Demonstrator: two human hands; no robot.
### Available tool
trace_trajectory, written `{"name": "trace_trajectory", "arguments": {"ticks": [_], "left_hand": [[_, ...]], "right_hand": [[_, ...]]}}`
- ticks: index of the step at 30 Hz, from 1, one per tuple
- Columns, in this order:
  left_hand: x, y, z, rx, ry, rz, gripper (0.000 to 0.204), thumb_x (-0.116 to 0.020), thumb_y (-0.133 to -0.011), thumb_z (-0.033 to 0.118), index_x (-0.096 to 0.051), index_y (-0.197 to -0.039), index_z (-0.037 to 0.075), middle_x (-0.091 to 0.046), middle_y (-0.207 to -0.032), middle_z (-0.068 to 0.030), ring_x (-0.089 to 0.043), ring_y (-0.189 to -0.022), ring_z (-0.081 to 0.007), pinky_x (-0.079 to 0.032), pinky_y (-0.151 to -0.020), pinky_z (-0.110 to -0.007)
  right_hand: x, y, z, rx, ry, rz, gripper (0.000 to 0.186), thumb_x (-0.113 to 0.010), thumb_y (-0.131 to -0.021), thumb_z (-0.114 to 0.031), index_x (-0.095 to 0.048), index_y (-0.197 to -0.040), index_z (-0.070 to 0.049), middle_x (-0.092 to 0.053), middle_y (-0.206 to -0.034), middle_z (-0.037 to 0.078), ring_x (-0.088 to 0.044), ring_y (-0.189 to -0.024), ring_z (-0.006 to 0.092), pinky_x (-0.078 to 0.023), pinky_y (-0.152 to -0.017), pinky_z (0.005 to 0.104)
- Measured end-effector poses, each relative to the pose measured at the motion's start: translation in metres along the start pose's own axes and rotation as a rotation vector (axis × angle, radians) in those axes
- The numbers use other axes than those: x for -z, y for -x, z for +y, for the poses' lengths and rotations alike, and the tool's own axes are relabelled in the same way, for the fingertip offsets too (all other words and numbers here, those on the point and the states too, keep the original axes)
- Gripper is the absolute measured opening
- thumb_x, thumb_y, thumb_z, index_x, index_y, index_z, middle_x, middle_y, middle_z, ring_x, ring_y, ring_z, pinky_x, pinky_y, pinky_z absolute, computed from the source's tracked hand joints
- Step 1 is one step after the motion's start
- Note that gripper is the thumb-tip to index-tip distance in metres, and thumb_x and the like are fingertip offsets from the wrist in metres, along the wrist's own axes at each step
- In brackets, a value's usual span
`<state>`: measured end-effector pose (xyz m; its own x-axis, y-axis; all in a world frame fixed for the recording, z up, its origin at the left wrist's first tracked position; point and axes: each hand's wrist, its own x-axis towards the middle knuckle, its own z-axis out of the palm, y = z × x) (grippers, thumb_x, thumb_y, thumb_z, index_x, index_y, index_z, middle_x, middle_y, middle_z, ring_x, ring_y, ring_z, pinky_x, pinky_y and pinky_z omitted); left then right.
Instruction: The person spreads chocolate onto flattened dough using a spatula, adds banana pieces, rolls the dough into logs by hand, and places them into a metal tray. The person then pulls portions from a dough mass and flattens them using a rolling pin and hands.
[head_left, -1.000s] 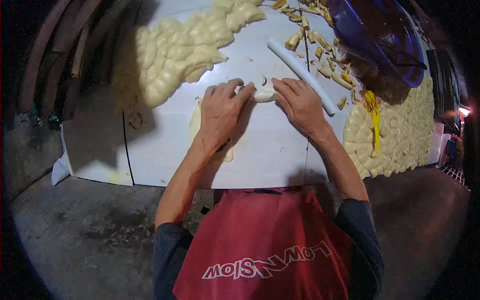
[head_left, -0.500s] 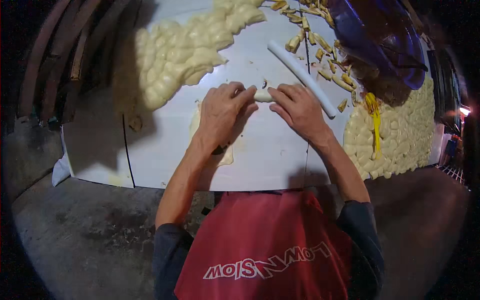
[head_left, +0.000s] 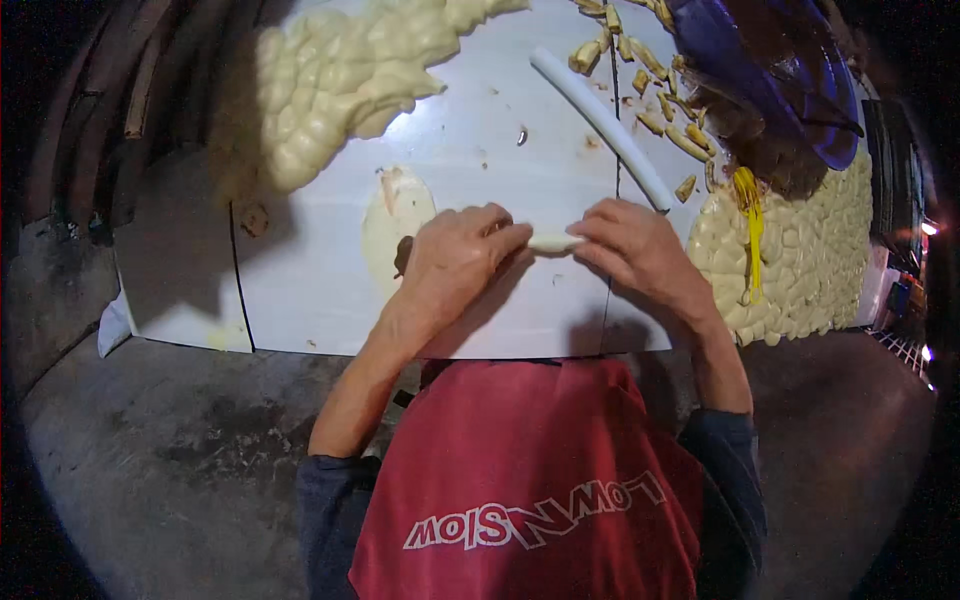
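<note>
A short pale dough roll (head_left: 552, 243) lies crosswise on the white tabletop between my hands. My left hand (head_left: 455, 248) pinches its left end with bent fingers. Its right end is held by the fingertips of my right hand (head_left: 640, 250). Beside my left wrist rests a flattened oval of dough (head_left: 398, 205), partly hidden by that hand, with a dark spot near its edge. Beyond my right hand a smooth white rod (head_left: 605, 128) slants across the table. A small dark, shiny piece (head_left: 522, 136) sits on the surface beyond the roll.
Many dough pieces (head_left: 335, 95) are packed together at the far left. More flattened dough pieces (head_left: 800, 265) cover the right side, with yellow strands (head_left: 754, 240) lying over them. Yellow-brown chunks (head_left: 686, 143) are scattered near a purple basin (head_left: 845, 145) at the far right.
Both hands have come nearer to me along the tabletop with the dough roll between them. The oval dough beside my left hand is now more exposed.
</note>
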<state>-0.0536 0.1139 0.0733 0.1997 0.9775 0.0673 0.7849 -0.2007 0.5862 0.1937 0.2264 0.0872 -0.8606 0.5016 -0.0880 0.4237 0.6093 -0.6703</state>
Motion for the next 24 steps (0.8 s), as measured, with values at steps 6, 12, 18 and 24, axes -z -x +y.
{"name": "trace_trajectory", "arguments": {"ticks": [6, 12, 18, 24], "left_hand": [[-0.017, 0.006, 0.01, 0.035, -0.004, 0.135, 0.032, -0.082, -0.08, 0.012, -0.077, -0.112, 0.017, -0.071, -0.096, -0.0054, -0.071, -0.081, -0.0251, -0.056, -0.066, -0.038], [-0.018, 0.011, 0.016, 0.017, 0.058, 0.103, 0.033, -0.079, -0.084, 0.016, -0.071, -0.117, 0.011, -0.067, -0.096, -0.0061, -0.067, -0.081, -0.0256, -0.053, -0.068, -0.039], [-0.018, 0.015, 0.023, 0.063, 0.055, 0.103, 0.036, -0.081, -0.082, 0.016, -0.071, -0.116, 0.01, -0.067, -0.102, -0.0069, -0.067, -0.086, -0.0278, -0.053, -0.07, -0.042], [0.001, 0.016, 0.031, 0.105, 0.064, 0.132, 0.047, -0.081, -0.084, 0.018, -0.065, -0.127, 0.008, -0.066, -0.117, -0.0103, -0.068, -0.088, -0.0287, -0.053, -0.071, -0.043]], "right_hand": [[-0.023, 0.016, 0.0, 0.035, 0.193, 0.197, 0.025, -0.072, -0.09, -0.019, -0.071, -0.113, -0.009, -0.066, -0.101, 0.008, -0.065, -0.094, 0.0264, -0.051, -0.079, 0.0403], [-0.02, 0.016, 0.004, 0.072, 0.149, 0.082, 0.026, -0.074, -0.089, -0.019, -0.072, -0.113, -0.009, -0.066, -0.101, 0.009, -0.064, -0.091, 0.0293, -0.05, -0.077, 0.0416], [0.022, -0.033, 0.017, 0.003, -0.034, 0.311, 0.026, -0.074, -0.092, -0.023, -0.073, -0.112, -0.006, -0.069, -0.103, 0.014, -0.07, -0.092, 0.0328, -0.055, -0.078, 0.043], [0.07, -0.152, 0.09, -0.189, 0.244, 0.582, 0.03, -0.069, -0.092, -0.026, -0.074, -0.112, -0.005, -0.072, -0.105, 0.017, -0.07, -0.099, 0.0357, -0.054, -0.084, 0.0447]]}}
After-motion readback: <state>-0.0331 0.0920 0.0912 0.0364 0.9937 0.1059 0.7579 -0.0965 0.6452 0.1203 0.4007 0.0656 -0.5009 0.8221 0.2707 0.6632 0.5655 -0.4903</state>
